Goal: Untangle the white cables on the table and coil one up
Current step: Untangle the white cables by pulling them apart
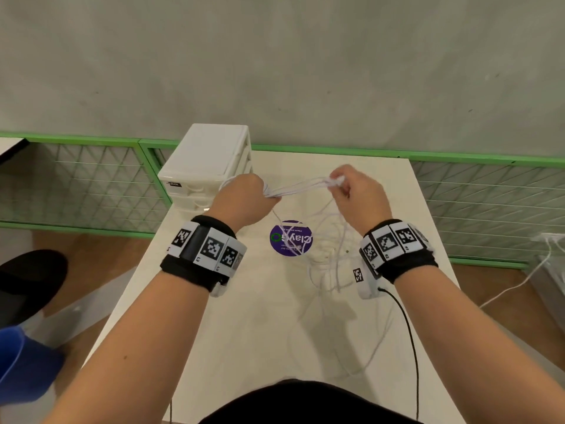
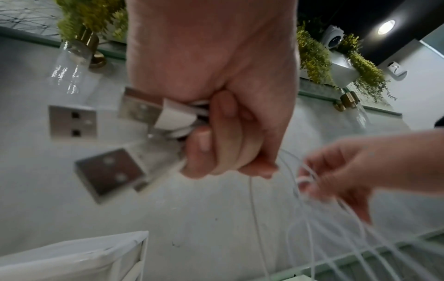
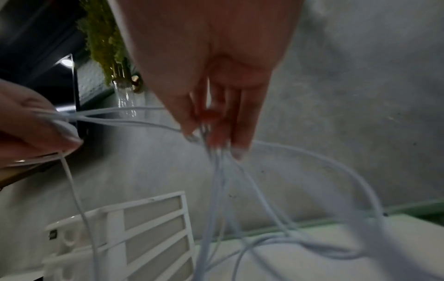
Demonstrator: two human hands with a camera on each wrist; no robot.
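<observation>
Both hands are raised above the white table [image 1: 244, 316] with several white cables [image 1: 301, 187] stretched between them. My left hand [image 1: 247, 198] is a fist round the cable ends; in the left wrist view [image 2: 216, 136] several metal USB plugs [image 2: 113, 171] stick out of it. My right hand [image 1: 351, 191] pinches a bunch of the strands, seen in the right wrist view [image 3: 216, 136] with cables [image 3: 240, 199] hanging from the fingertips. The rest of the tangle [image 1: 330, 258] droops to the table under the right wrist.
A white drawer unit [image 1: 208, 166] stands at the table's far left corner. A round purple sticker [image 1: 290, 238] lies mid-table. A green mesh fence [image 1: 489, 194] runs behind, against a grey wall. A black wire [image 1: 409, 332] trails from the right wristband. A blue object [image 1: 24, 362] sits at the left.
</observation>
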